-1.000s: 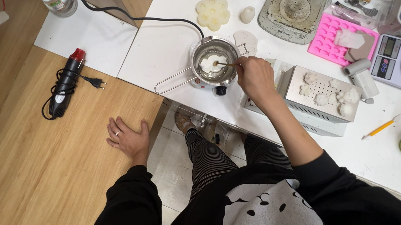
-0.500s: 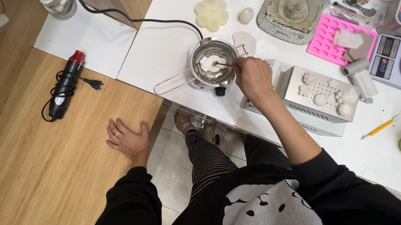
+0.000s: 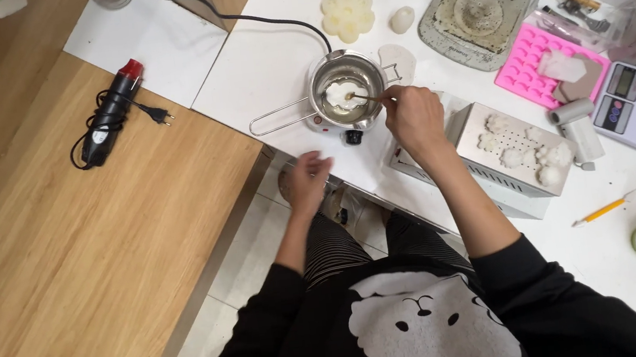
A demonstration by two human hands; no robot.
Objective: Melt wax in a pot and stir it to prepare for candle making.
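Since the earlier frame, the left hand [image 3: 309,181] has left the wooden table [image 3: 63,255], where it was lying flat near the right edge. Now it is lifted in the air, blurred, in front of the near edge of the white counter [image 3: 265,65], just below the small pot; its fingers look loosely curled and hold nothing, as far as I can see. The right hand [image 3: 413,116] has stayed at its place, with the fingers pinched together on a thin stick [image 3: 363,98]. The tip of the stick is inside the steel pot [image 3: 346,87], touching a white lump [image 3: 340,94] that sits in clear liquid.

The pot stands on a small heater close to the near edge of the counter, and its long wire handle points left toward the gap between counter and table. Just right of the right hand is a perforated metal box [image 3: 510,150] with white pieces on top. Behind the pot lies a pale flower-shaped block [image 3: 348,11]. On the wooden table, near its far edge, a black heat gun [image 3: 110,116] with red tip lies with its cable.
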